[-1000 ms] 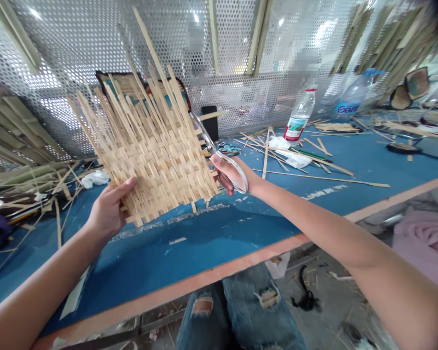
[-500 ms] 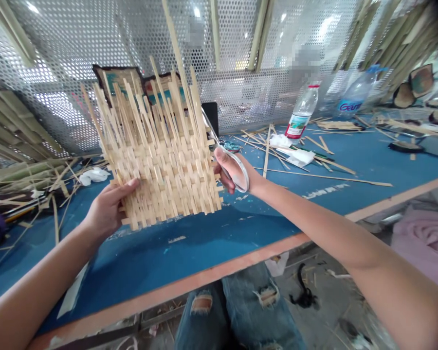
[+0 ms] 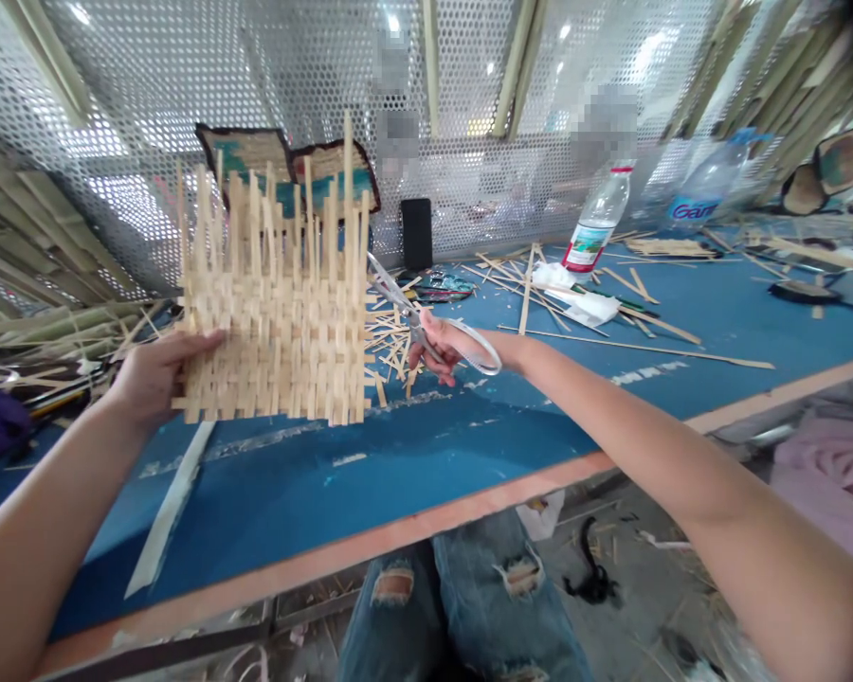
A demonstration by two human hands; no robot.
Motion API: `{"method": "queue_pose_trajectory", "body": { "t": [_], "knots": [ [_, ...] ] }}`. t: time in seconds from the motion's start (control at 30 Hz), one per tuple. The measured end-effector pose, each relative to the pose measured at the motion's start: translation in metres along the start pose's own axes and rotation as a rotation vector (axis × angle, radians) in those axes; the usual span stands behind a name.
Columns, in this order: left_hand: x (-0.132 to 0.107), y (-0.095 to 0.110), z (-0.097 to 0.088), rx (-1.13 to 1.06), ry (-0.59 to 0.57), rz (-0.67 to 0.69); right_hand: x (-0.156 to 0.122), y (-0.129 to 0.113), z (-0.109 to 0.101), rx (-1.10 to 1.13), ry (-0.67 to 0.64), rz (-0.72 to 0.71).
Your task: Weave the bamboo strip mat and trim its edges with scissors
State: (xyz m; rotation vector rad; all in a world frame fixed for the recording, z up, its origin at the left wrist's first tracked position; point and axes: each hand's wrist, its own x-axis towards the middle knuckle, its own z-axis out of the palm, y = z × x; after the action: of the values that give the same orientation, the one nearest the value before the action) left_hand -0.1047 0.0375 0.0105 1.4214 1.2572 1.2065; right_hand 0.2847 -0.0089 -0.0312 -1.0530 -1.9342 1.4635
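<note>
My left hand (image 3: 157, 374) grips the left edge of a woven bamboo mat (image 3: 277, 350), thumb on its front, and holds it raised above the blue table. Long uneven strip ends stick up from the mat's top; short ends jut from its right side. My right hand (image 3: 442, 350) is closed on a pair of scissors (image 3: 402, 301), whose blades point up and left, their tips close to the mat's upper right edge. One large pale handle loop lies around the back of that hand. Fingers behind the mat are hidden.
Cut bamboo bits (image 3: 390, 346) litter the blue table (image 3: 426, 455) behind the mat. A black phone (image 3: 417, 234) leans on the perforated metal screen. To the right stand a red-capped bottle (image 3: 597, 223) and a larger bottle (image 3: 711, 185); crumpled tissue (image 3: 587, 305) lies among loose strips.
The mat has moved left and turned more upright and face-on. The scissors have come away from its right edge, and the phone and cut bits behind are uncovered.
</note>
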Motion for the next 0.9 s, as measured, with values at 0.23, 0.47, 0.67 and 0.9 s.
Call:
{"method": "queue_pose_trajectory", "body": {
  "t": [0.23,0.47,0.67,0.9],
  "knots": [
    [-0.01,0.006,0.01,-0.041,0.051,-0.278,-0.005,-0.01,0.005,-0.102,0.009,-0.064],
    [-0.012,0.009,0.004,-0.085,0.071,-0.262,-0.01,-0.015,0.007,-0.148,0.078,-0.023],
    [-0.009,0.009,-0.009,-0.071,0.031,-0.283,-0.011,-0.016,0.007,-0.172,0.062,0.042],
    [-0.004,0.008,-0.022,0.059,-0.093,-0.427,-0.013,-0.019,0.013,-0.194,-0.083,0.052]
  ]
}}
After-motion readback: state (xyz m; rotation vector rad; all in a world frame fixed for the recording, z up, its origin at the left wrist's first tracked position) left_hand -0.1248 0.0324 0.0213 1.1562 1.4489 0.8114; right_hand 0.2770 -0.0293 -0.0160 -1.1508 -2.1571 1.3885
